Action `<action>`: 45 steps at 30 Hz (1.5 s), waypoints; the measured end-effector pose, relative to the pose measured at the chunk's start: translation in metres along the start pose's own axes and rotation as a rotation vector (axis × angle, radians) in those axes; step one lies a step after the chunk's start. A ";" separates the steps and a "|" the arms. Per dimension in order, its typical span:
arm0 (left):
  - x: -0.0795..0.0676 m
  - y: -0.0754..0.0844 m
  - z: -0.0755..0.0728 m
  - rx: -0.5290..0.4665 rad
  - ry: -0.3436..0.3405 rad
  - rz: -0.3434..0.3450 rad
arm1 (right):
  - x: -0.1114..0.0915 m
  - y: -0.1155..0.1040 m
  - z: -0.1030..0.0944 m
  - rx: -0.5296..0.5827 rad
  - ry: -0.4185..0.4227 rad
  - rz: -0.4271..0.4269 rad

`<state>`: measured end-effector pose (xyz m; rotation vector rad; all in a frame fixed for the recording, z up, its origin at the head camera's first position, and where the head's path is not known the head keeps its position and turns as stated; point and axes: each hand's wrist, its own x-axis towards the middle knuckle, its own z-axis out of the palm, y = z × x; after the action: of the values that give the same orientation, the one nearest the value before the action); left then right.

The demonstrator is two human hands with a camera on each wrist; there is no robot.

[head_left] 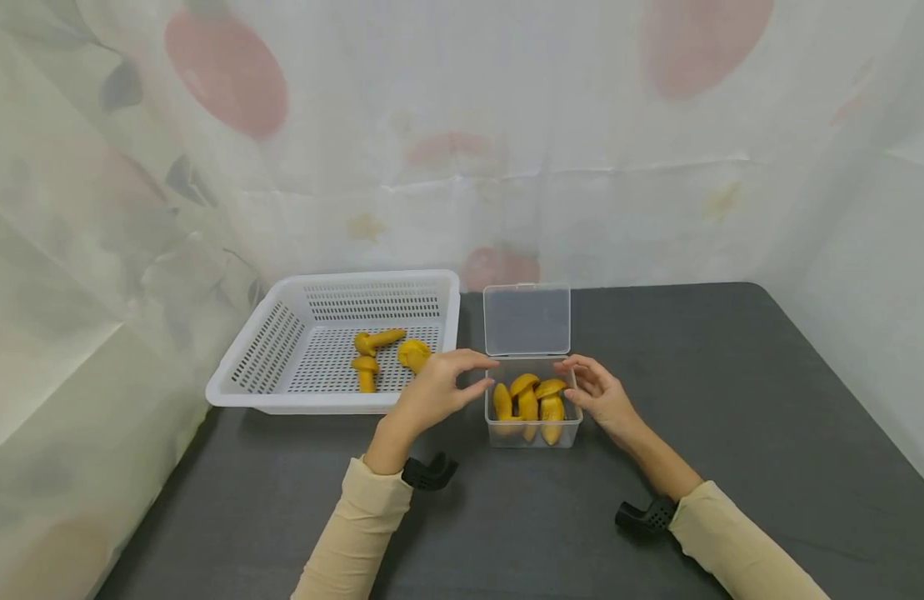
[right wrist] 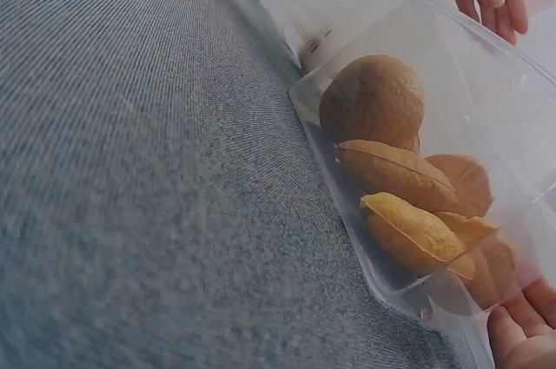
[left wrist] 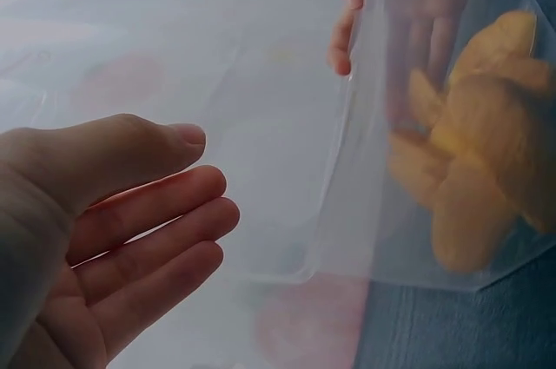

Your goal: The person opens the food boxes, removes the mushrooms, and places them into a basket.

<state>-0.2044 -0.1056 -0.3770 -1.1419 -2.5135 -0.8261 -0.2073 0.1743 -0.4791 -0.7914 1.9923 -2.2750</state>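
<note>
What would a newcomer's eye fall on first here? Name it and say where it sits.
Probably the yellow, mushroom-shaped pieces in the clear, rectangular plastic box, vivid against the dark grey table. The bare left hand and bare right hand frame that box, one at each side. Next comes the white, perforated plastic basket left of the box in the head view, with more yellow pieces inside.
</note>
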 end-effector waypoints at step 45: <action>0.039 0.004 0.056 0.113 -0.252 -0.212 | -0.001 -0.006 0.001 -0.149 0.063 0.065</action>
<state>-0.2267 -0.0462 -0.4034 -1.0118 -2.8866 -0.6102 -0.2042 0.1745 -0.4732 -0.6607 2.2024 -2.1627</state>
